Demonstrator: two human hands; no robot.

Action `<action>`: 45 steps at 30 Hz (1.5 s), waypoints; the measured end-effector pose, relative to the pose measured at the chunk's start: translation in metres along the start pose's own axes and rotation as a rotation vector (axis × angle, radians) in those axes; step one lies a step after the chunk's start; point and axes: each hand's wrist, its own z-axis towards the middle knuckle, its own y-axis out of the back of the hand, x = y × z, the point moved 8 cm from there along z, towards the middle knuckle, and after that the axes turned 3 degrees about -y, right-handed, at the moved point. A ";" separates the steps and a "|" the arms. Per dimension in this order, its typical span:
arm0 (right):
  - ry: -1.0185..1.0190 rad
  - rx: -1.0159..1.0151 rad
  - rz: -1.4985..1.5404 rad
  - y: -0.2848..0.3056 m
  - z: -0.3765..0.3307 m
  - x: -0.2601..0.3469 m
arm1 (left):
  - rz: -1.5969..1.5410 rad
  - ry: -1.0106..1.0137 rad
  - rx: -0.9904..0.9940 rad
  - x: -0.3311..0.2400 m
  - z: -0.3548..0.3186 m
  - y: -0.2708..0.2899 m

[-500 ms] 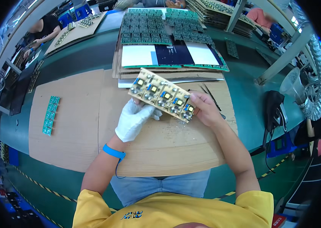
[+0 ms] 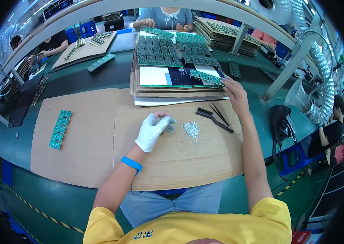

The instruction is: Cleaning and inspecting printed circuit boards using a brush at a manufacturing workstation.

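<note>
Head view: right hand [image 2: 236,95] bare, reached out past the cardboard's [image 2: 168,173] far edge, fingers narrow on the right end of a green circuit board strip [image 2: 205,76]. Strip slants over the front right of the stack [image 2: 155,90], left end higher in frame; can't tell if it's resting or held just clear. Stack top: rows of green boards [image 2: 157,51] at the back, white-and-dark printed sheet [image 2: 151,75] at the front.

Left hand [image 2: 154,131] gloved, some fingertips bare, over the cardboard in front of the stack. Fingers bent inward; palm side hidden, can't tell if closed or gripping anything. Blue wristband [image 2: 131,163] with cord on that wrist.

Between the forearms: small pile of silvery bits [image 2: 191,129], then black brush [image 2: 215,120] and dark tweezers [image 2: 219,114] side by side, nearer the right arm. Second green strip [image 2: 60,129] lies on the left cardboard section, well apart from both hands. Cardboard sits on the green surface [image 2: 17,151]. Co-worker [image 2: 170,18] across, behind the stack.
</note>
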 end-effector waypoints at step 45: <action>-0.801 -0.309 1.128 0.053 -0.056 -0.079 | 0.080 0.021 0.170 0.000 -0.011 -0.024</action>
